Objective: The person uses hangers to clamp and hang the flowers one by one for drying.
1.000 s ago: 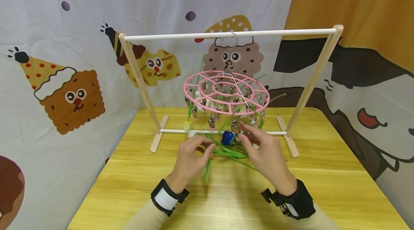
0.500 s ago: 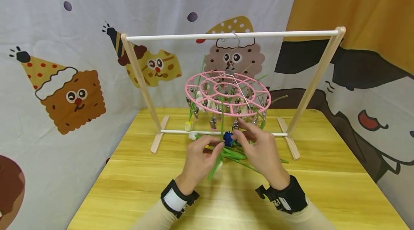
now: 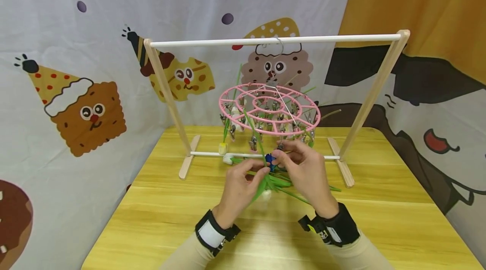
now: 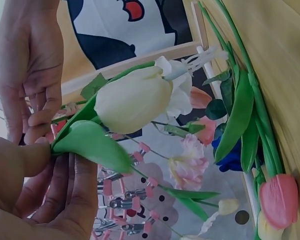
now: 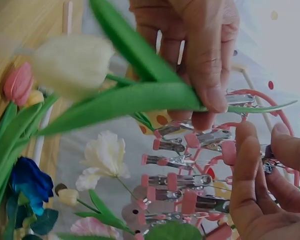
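Note:
My left hand (image 3: 243, 187) pinches the green stem of an artificial white tulip (image 4: 135, 100). Its blossom hangs down toward me, while the bare stem (image 3: 251, 128) points up and leans left in front of a pink round clip hanger (image 3: 269, 128). Close beside it, my right hand (image 3: 309, 173) pinches a metal clip (image 5: 267, 162) at the hanger's front rim; the fingers partly hide this clip. In the right wrist view the stem's end points toward the right fingertips, apart from them. A blue rose (image 3: 270, 161) shows behind the hands.
A wooden stand (image 3: 168, 97) with a white top bar (image 3: 212, 42) carries the hanger. Several clips hold flowers upside down, among them a yellow tulip (image 3: 223, 148). Loose flowers, including a pink tulip (image 4: 279, 201), lie on the wooden table (image 3: 163, 219).
My left hand has moved right toward the right hand, lifting the white tulip with its stem swinging upward. The right fingers have drawn closer around the front clip.

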Demonstrator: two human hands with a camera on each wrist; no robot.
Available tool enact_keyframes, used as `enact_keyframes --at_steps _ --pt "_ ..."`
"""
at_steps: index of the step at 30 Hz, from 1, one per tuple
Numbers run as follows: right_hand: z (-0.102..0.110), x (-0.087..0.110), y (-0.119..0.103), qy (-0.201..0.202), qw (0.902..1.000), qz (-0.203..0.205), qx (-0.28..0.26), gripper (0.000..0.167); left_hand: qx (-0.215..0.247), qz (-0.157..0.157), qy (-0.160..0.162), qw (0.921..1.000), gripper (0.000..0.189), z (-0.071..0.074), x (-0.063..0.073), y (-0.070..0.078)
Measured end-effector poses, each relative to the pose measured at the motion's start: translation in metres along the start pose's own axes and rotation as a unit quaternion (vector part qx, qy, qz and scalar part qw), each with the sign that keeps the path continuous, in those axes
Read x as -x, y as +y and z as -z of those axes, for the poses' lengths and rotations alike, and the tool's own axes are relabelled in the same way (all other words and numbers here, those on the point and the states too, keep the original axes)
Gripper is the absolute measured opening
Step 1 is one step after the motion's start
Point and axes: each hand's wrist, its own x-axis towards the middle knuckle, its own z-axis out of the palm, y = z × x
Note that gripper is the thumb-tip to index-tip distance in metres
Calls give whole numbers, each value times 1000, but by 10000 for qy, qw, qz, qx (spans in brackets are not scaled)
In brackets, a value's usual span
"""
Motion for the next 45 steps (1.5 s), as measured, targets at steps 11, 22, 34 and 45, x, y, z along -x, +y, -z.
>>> enact_keyframes --at_steps 11,22,34,45 --pt "1 -6 0 524 9917 -817 -841 23 -6 -27 49 10000 12 -10 -4 2" --pt "6 -8 3 451 9851 -1156 -1187 21 -34 97 106 9999 8 -18 -8 4" --pt "5 -9 5 572 9771 -1420 -1480 17 -65 378 -8 9993 9 -22 -13 11" --pt "3 -9 4 478 9743 -1570 -1545 20 9 694 -81 9976 11 -26 -18 16"
